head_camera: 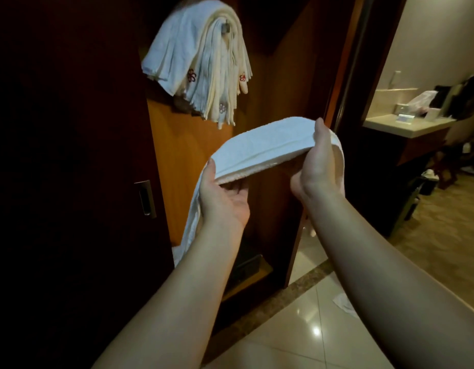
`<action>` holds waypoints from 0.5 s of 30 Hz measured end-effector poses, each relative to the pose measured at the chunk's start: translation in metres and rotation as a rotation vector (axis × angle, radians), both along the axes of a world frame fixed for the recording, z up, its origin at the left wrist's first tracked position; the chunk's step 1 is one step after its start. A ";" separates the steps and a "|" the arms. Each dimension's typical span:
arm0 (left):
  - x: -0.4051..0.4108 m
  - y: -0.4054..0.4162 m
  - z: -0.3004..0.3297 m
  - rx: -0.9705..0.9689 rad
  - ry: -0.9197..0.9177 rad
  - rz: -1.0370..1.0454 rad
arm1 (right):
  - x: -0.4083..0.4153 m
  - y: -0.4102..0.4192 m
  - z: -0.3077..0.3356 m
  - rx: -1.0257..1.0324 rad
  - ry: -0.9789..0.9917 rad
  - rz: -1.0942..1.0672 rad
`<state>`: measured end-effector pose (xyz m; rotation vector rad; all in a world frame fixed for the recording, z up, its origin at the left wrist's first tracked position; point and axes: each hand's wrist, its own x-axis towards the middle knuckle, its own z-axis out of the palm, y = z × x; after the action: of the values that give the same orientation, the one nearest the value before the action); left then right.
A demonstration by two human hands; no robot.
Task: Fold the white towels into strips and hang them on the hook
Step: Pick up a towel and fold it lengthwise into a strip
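The hook is mostly buried under a bundle of hung towels, only a small metal bit showing. Below it, the folded white towel arches between both hands. The left hand grips 1 end, its fingers tucked beneath and hidden; the right hand pinches the other end, whose tail drops behind it.

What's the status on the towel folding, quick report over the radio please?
Left hand and right hand both gripping the folded white towel, one end hanging down. Hook above, already loaded with hung towels. Nothing between towel and hook.
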<state>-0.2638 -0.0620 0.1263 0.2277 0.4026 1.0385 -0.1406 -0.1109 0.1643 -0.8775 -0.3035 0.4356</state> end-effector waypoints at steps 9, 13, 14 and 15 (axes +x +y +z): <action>-0.010 0.053 0.032 0.271 0.452 0.159 | 0.060 0.001 0.006 -0.115 0.147 -0.032; -0.002 0.079 0.040 0.509 0.724 0.231 | 0.087 0.015 0.012 -0.221 0.034 -0.027; 0.002 0.088 0.045 0.562 0.736 0.245 | 0.096 0.021 0.015 -0.268 0.004 -0.028; 0.003 0.094 0.047 0.606 0.754 0.250 | 0.102 0.024 0.017 -0.318 -0.032 -0.027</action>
<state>-0.2613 0.0320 0.1737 1.1552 0.7995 1.2830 -0.0389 -0.0864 0.1809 -1.1991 -0.2547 0.4520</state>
